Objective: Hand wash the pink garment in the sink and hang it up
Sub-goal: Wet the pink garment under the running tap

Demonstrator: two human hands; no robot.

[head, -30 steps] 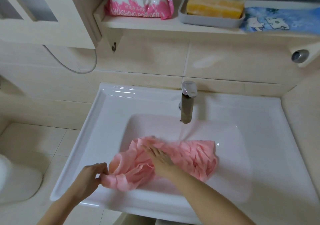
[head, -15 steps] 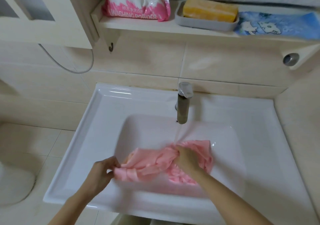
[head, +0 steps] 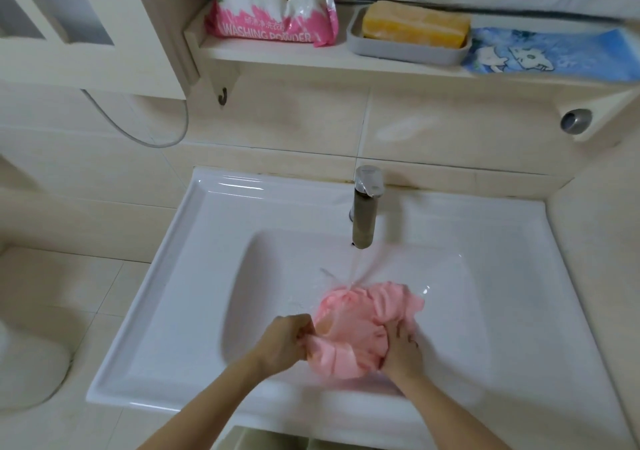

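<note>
Since a second ago the spread soft pink fabric garment (head: 360,325) is bunched under the tap. Left hand (head: 287,342) and right hand (head: 401,349) each clench a fistful. Wet, it looks limp, heavier, slippery; grip bunched folds.

I see both my hands gripping the bunched pink garment (head: 360,325) in the sink (head: 180,276): left hand (head: 285,344) at 9 o'clock, right hand (head: 401,349) at 3, tap (head: 363,214) water hitting it at 12.

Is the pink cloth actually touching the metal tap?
Apart. The head view shows the tap ending well above the pink garment, with only running water and white sink between them.
</note>
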